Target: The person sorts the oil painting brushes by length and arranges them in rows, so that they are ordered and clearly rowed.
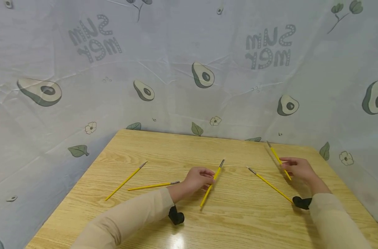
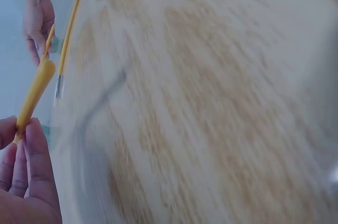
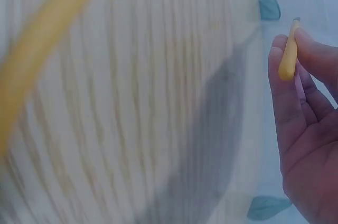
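Note:
My left hand (image 1: pixel 197 179) pinches a yellow-handled paintbrush (image 1: pixel 206 196) near its middle, over the centre of the table. Its bristles point up and away from me; in the left wrist view the handle's rounded end (image 2: pixel 39 84) faces the camera. Toward the far right corner, my right hand (image 1: pixel 298 169) pinches a second yellow paintbrush (image 1: pixel 274 153) between thumb and fingers, bristle end toward the back edge. The right wrist view shows that brush's handle end (image 3: pixel 288 65) poking out from between the thumb and fingers.
A paintbrush (image 1: pixel 271 185) lies between the hands, its handle end by the black right wrist camera (image 1: pixel 302 203). Two more, one slanted (image 1: pixel 125 182) and one nearly level (image 1: pixel 150 186), lie left on the wooden table (image 1: pixel 164 147). A printed curtain (image 1: pixel 173 45) hangs behind.

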Available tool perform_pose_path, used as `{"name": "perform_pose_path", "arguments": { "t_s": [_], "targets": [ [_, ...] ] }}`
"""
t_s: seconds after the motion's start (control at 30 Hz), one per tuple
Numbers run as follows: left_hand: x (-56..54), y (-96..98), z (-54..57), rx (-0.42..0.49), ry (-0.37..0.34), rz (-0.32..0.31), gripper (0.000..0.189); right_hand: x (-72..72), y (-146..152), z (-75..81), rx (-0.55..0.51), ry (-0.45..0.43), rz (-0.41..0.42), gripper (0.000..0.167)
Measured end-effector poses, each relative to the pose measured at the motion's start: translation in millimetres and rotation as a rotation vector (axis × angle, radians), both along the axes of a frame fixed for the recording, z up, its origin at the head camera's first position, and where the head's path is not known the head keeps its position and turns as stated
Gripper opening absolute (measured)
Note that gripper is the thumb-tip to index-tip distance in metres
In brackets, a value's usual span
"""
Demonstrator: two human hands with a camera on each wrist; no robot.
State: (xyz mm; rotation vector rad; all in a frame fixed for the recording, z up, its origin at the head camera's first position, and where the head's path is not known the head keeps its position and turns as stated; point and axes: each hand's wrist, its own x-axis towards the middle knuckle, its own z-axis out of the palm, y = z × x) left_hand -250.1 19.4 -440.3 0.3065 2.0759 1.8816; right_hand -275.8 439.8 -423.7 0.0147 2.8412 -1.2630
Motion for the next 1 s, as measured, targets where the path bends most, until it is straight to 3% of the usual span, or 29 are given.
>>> {"name": "perform_pose_path", "arguments": {
  "t_s": [0.27, 0.43, 0.67, 1.0],
  "targets": [
    [-5.7, -8.9, -0.5, -0.003, -0.019, 0.102, 0.016, 1.8, -29.1, 9.5, -0.041, -0.017, 0.056, 0.050],
    [-10.6, -17.4, 1.2, 0.029, -0.033, 0.122, 0.016, 4.0, -48.2, 15.6, -0.071, -0.017, 0.092, 0.051],
    [-16.3, -26.4, 0.2, 0.020, 0.008, 0.165, 0.018, 4.4, -66.2, 17.0, -0.116, 0.004, 0.112, 0.051],
    [-16.3, -33.6, 3.4, 0.123, -0.018, 0.182, 0.020, 6.9, -94.7, 18.1, -0.154, 0.017, 0.144, 0.047]
  ]
}}
